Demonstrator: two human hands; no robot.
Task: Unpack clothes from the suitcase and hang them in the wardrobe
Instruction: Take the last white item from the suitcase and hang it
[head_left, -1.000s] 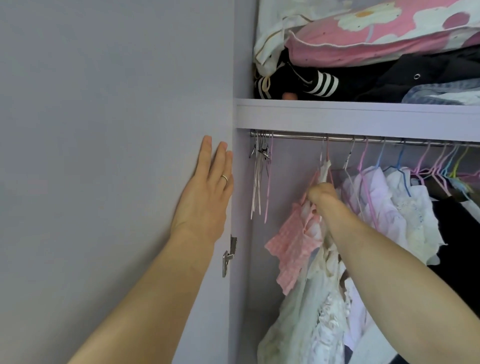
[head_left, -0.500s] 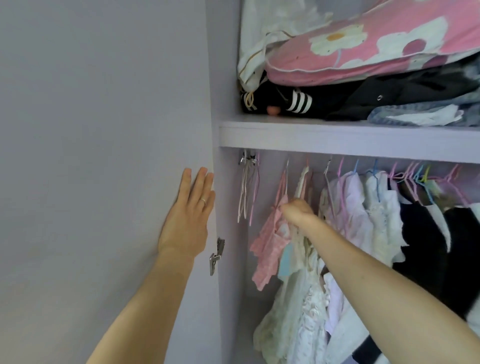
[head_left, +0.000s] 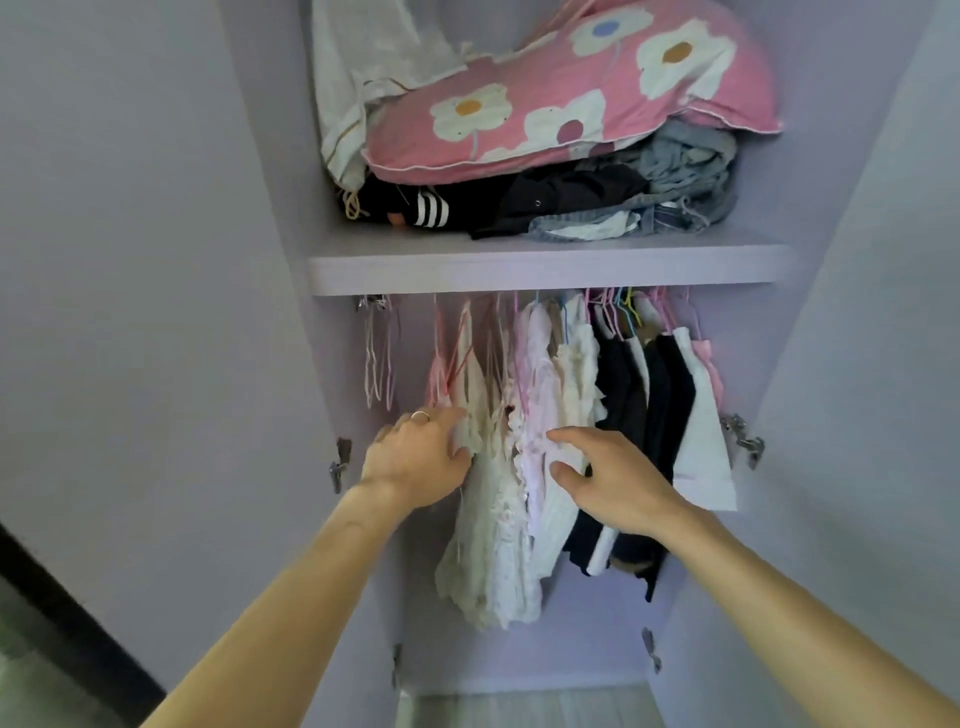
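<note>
A wardrobe (head_left: 545, 270) stands open, both doors swung wide. On its shelf (head_left: 467, 265) lies a pink flowered pillow (head_left: 571, 98) on top of folded dark clothes (head_left: 545, 200) and denim (head_left: 685, 176). Under the shelf's left end hang bare hangers (head_left: 379, 358). The rest of the space under the shelf is crowded with hung clothes: cream and white lacy pieces (head_left: 493, 519) to the left of the middle, black ones (head_left: 639, 410) and a white one (head_left: 701, 447) toward the right end.

Both arms reach up from the bottom edge. The left hand (head_left: 421, 457), ring on one finger, presses against the left side of the cream garment, fingers curled into its fabric. The right hand (head_left: 608, 478) is loose, fingers spread, touching the pale clothes beside the black ones without gripping.
</note>
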